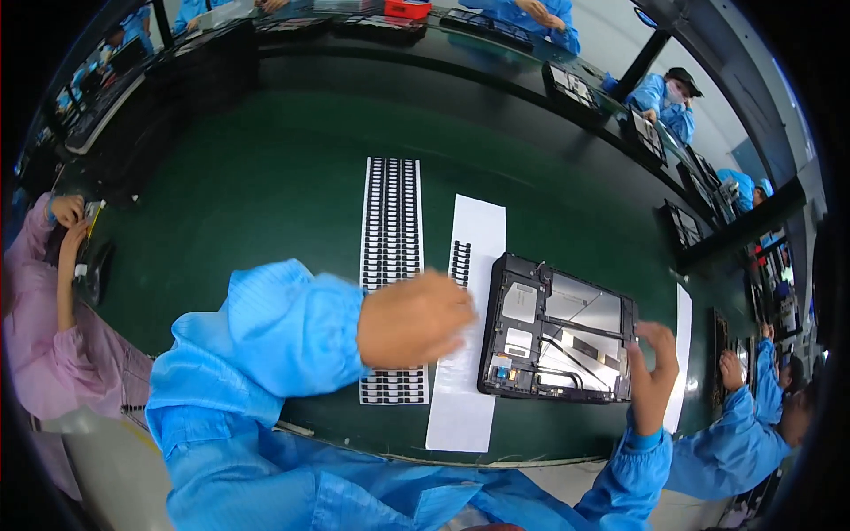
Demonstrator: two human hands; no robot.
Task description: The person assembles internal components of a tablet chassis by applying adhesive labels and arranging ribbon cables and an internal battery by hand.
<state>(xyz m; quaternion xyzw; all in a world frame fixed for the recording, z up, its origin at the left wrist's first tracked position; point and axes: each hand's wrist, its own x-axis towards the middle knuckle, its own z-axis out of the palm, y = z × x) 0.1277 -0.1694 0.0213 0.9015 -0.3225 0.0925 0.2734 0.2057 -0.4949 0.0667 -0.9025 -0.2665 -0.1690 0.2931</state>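
My left hand (414,320), slightly blurred, hangs over two white strips with its fingers curled together; what they hold, if anything, is hidden. Beneath it lies a white sheet (391,221) covered in rows of small black stick-on pieces. To its right is a second white backing sheet (478,232), mostly bare, with a short column of black pieces (460,264). An opened black tablet-like device (567,336) lies beside that sheet, showing silver panels, cables and boards. At its right edge is my right hand (653,367), thumb and forefinger apart, fingertips close to or touching the frame.
Another white sheet (680,354) lies right of the device. At left a person in pink (66,327) handles a small part; at right a co-worker in blue (735,456) works. Similar devices (571,86) line the far rail, near a red box (407,9).
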